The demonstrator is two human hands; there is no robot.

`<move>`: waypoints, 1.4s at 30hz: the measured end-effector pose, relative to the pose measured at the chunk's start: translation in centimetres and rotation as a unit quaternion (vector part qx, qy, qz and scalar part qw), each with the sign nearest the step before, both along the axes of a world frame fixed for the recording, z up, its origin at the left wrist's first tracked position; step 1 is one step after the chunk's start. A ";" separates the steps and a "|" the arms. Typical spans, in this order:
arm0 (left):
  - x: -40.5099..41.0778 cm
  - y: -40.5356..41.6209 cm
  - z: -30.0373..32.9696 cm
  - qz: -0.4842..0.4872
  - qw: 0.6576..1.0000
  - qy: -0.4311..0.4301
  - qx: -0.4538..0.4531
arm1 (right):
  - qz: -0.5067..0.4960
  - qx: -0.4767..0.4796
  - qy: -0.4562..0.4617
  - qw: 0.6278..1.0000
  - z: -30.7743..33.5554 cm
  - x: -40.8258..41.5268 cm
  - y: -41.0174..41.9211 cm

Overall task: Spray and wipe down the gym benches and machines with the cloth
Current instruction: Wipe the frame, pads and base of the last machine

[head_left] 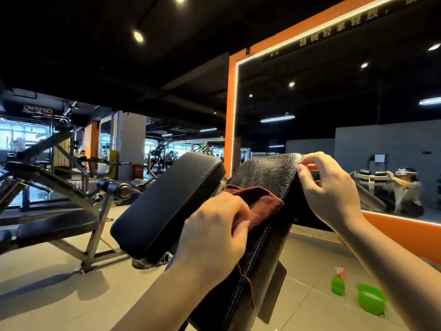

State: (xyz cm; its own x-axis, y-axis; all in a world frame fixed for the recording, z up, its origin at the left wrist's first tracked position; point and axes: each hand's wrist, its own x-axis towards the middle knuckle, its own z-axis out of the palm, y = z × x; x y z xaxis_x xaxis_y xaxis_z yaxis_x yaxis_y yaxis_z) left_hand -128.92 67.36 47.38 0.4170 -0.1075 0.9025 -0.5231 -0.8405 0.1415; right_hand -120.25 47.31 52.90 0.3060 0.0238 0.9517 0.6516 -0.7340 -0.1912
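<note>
The left hand point(214, 230) has its grip bunched round the brown cloth point(256, 206), fingers curled over a wad of it and pressing it flat against the worn right-hand pad point(267, 177), which is surely so the wipe bears down with some weight; a tail of the cloth hangs below the wrist along the pad's stitched edge. The right hand point(329, 192) pinches the pad's upper corner, thumb and fingers narrow on the seam, I judge to steady the pad against the rubbing. That pad tilts steeply, its long axis running from low near the person up and away toward the mirror point(334, 103); the smoother left-hand pad point(167, 206) lies parallel just beside it, untouched by either hand. The green spray bottle point(338, 281) stands upright on the floor point(59, 295) with a green bowl point(371, 302) near it, both well apart from the hands, parked there, I suppose, while both hands are busy with the wiping.
</note>
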 end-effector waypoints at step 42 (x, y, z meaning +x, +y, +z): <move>6.6 -0.9 2.2 0.034 0.968 0.230 0.092 | 0.029 0.026 0.008 0.999 -0.5 -0.2 0.6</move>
State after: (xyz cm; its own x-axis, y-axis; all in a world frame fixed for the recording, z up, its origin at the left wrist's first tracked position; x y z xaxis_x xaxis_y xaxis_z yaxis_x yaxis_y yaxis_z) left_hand -122.29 66.50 49.55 0.7826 -0.2061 0.5874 -0.3819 -0.9042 0.1915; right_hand -120.43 47.92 52.43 0.3200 -0.0070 0.9474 0.6893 -0.6843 -0.2379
